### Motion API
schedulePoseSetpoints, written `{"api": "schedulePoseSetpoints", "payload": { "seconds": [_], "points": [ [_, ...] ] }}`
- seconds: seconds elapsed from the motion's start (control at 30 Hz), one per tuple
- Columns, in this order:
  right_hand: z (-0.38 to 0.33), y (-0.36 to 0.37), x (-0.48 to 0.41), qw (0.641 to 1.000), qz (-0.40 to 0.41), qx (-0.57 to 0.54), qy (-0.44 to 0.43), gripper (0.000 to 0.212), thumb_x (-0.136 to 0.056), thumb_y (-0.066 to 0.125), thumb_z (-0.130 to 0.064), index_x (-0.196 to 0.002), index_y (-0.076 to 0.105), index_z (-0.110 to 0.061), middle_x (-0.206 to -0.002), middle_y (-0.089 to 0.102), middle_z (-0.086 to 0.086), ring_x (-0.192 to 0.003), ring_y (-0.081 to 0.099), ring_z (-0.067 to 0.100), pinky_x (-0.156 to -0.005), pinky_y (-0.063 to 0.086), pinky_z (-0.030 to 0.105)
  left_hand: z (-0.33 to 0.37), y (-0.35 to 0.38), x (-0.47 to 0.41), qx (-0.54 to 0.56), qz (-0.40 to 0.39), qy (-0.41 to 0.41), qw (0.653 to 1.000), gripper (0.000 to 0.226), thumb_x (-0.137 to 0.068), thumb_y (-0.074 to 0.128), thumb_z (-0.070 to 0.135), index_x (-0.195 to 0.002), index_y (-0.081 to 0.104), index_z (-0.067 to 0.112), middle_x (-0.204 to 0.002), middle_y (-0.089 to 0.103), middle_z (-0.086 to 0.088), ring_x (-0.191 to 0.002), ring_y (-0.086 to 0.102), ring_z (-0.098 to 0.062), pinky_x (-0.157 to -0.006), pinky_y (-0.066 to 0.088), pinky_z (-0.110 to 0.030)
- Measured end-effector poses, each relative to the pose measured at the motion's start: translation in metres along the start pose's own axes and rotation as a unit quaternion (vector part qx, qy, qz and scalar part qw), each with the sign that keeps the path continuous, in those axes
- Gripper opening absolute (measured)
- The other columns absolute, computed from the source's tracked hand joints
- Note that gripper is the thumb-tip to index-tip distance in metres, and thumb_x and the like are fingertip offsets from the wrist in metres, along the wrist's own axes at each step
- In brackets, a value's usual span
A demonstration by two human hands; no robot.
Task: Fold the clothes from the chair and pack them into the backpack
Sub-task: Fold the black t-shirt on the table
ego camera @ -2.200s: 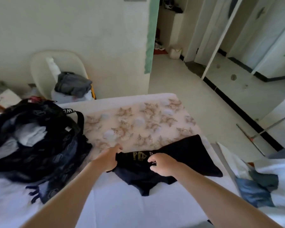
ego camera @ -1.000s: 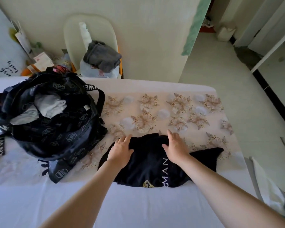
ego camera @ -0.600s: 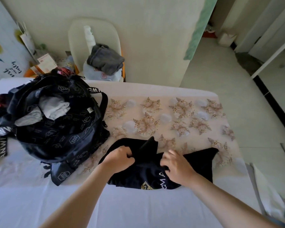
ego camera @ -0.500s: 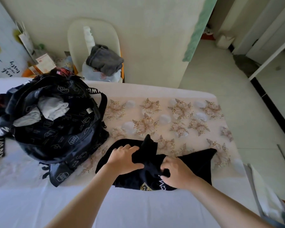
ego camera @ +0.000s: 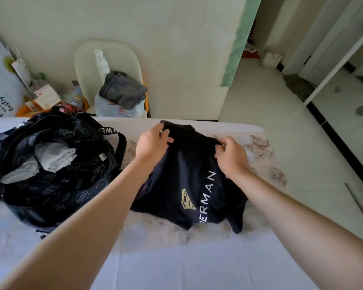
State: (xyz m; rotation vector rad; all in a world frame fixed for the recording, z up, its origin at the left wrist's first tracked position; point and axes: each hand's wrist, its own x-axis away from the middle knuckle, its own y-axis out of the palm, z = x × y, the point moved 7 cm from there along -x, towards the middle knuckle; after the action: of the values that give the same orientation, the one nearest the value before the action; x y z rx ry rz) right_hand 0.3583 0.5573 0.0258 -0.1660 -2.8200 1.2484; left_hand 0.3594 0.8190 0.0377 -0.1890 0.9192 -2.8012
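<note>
Right of the backpack [ego camera: 57,181], the Superman T-shirt [ego camera: 189,178] is being pinched at its far edge by the left hand [ego camera: 152,145] and right hand [ego camera: 232,155].

A: How many shirts are spread out?
B: One dark navy T-shirt [ego camera: 189,174] with a gold emblem.
A: Bags?
B: One black patterned fabric backpack [ego camera: 57,191], holding pale crumpled cloth [ego camera: 55,155]; how many pieces, I cannot tell.
A: And chairs?
B: One cream moulded chair [ego camera: 86,65]. On it: one crumpled grey garment [ego camera: 122,91], one pale blue bundle [ego camera: 113,108], one white cylindrical bottle [ego camera: 102,63].
A: Hands?
B: Two bare hands in all: one left hand [ego camera: 152,146], one right hand [ego camera: 232,156].
</note>
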Motion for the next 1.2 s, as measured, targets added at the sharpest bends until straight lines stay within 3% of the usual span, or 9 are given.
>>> {"api": "schedulePoseSetpoints", "payload": {
  "seconds": [0.1,0.17,0.37,0.47,0.6,0.7,0.87,1.03,1.2],
  "points": [
    [-0.006,0.014,-0.009,0.996,-0.078,-0.041,-0.012,0.062,-0.098,0.054,-0.017,-0.153,0.027,-0.022,-0.152,0.044,0.0,-0.138,0.043,0.02,-0.112,0.037,0.033,0.0,0.022,-0.007,-0.015,-0.05,0.039,0.998,0.073,-0.096,0.053,0.022,-0.153,0.011,0.041,-0.146,0.05,0.001,-0.125,0.055,-0.025,-0.103,0.046,-0.046],
    [0.002,0.031,0.005,0.987,-0.153,-0.016,-0.037,0.079,-0.096,0.058,-0.014,-0.158,0.01,-0.025,-0.163,0.022,-0.002,-0.147,0.026,0.018,-0.117,0.026,0.03,-0.018,0.04,0.005,-0.061,-0.071,0.054,0.994,0.084,-0.093,0.055,0.014,-0.155,0.003,0.037,-0.158,0.032,0.001,-0.139,0.039,-0.025,-0.113,0.037,-0.045],
    [0.095,0.085,0.054,0.955,-0.217,0.178,-0.097,0.049,-0.092,0.062,-0.017,-0.138,0.045,-0.015,-0.14,0.042,0.009,-0.125,0.05,0.028,-0.103,0.045,0.04,-0.09,0.099,0.064,-0.247,-0.157,0.116,0.949,0.033,-0.089,0.062,0.025,-0.121,0.058,0.032,-0.118,0.052,0.009,-0.116,0.049,-0.015,-0.101,0.042,-0.034],
    [0.121,0.097,0.058,0.949,-0.201,0.219,-0.104,0.041,-0.086,0.066,-0.008,-0.123,0.052,-0.016,-0.12,0.047,0.006,-0.105,0.056,0.025,-0.084,0.05,0.031,-0.11,0.128,0.078,-0.307,-0.226,0.123,0.916,0.04,-0.087,0.063,0.04,-0.126,0.054,0.039,-0.126,0.043,0.011,-0.12,0.04,-0.013,-0.106,0.038,-0.035],
    [0.13,0.098,0.046,0.934,-0.175,0.288,-0.121,0.064,-0.081,0.063,0.007,-0.139,0.042,-0.014,-0.128,0.048,0.011,-0.105,0.056,0.027,-0.079,0.053,0.033,-0.115,0.141,0.074,-0.365,-0.194,0.142,0.899,0.045,-0.094,0.06,0.034,-0.137,0.05,0.04,-0.138,0.037,0.007,-0.124,0.037,-0.019,-0.107,0.035,-0.035],
    [0.129,0.094,0.034,0.921,-0.195,0.306,-0.144,0.067,-0.079,0.057,0.014,-0.139,0.045,-0.013,-0.115,0.055,0.01,-0.097,0.058,0.028,-0.073,0.052,0.038,-0.107,0.141,0.067,-0.294,-0.158,0.164,0.928,0.03,-0.096,0.057,0.019,-0.12,0.069,0.031,-0.132,0.054,0.008,-0.11,0.056,-0.018,-0.098,0.046,-0.032],
    [0.128,0.044,-0.012,0.918,-0.053,0.366,-0.147,0.039,-0.06,0.069,0.02,-0.088,0.072,-0.007,-0.078,0.055,0.01,-0.064,0.053,0.03,-0.051,0.043,0.034,-0.075,0.079,0.051,-0.054,-0.011,0.09,0.994,0.021,-0.094,0.049,0.005,-0.097,0.065,0.017,-0.097,0.064,0.008,-0.085,0.056,-0.001,-0.073,0.044,-0.012],
    [0.109,0.006,-0.027,0.928,0.085,0.351,-0.09,0.042,-0.072,0.066,0.005,-0.112,0.065,-0.007,-0.111,0.055,0.021,-0.098,0.052,0.039,-0.079,0.045,0.047,-0.063,0.024,0.038,0.005,0.081,0.025,0.996,0.022,-0.088,0.039,-0.002,-0.08,0.051,0.015,-0.088,0.051,0.005,-0.078,0.049,-0.01,-0.069,0.04,-0.019],
    [0.054,0.092,0.046,0.911,-0.125,0.281,-0.275,0.061,-0.078,0.07,-0.035,-0.133,0.049,-0.021,-0.121,0.051,0.0,-0.106,0.051,0.019,-0.092,0.047,0.037,-0.072,0.036,0.048,0.101,-0.032,-0.095,0.99,0.035,-0.094,0.036,0.003,-0.079,0.057,0.026,-0.054,0.051,0.012,-0.049,0.039,-0.007,-0.047,0.03,-0.022]
  ]
}}
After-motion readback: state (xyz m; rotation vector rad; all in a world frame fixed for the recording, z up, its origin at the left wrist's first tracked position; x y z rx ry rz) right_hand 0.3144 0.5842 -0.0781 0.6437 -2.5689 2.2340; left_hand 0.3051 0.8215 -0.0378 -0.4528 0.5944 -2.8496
